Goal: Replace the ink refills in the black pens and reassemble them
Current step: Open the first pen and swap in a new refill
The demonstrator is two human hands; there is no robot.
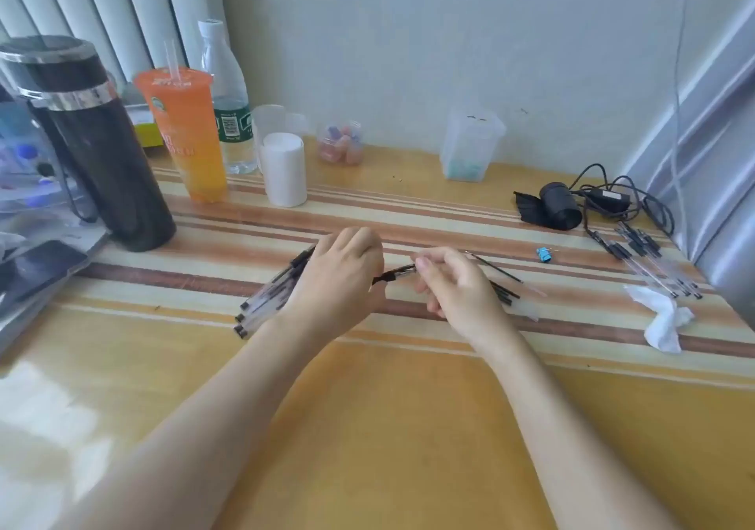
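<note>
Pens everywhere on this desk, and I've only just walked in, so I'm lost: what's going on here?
A person is working on a black pen held over the striped table. The left hand grips one end, and the right hand pinches the other end. A heap of pens lies under the left hand, loose dark refills lie beside the right hand, and more pens sit at the far right near a crumpled tissue.

The left hand (339, 280) hides part of the pen pile (263, 304). The small black part (394, 275) between it and the right hand (453, 288) is blurred; what piece, I cannot tell.
</note>
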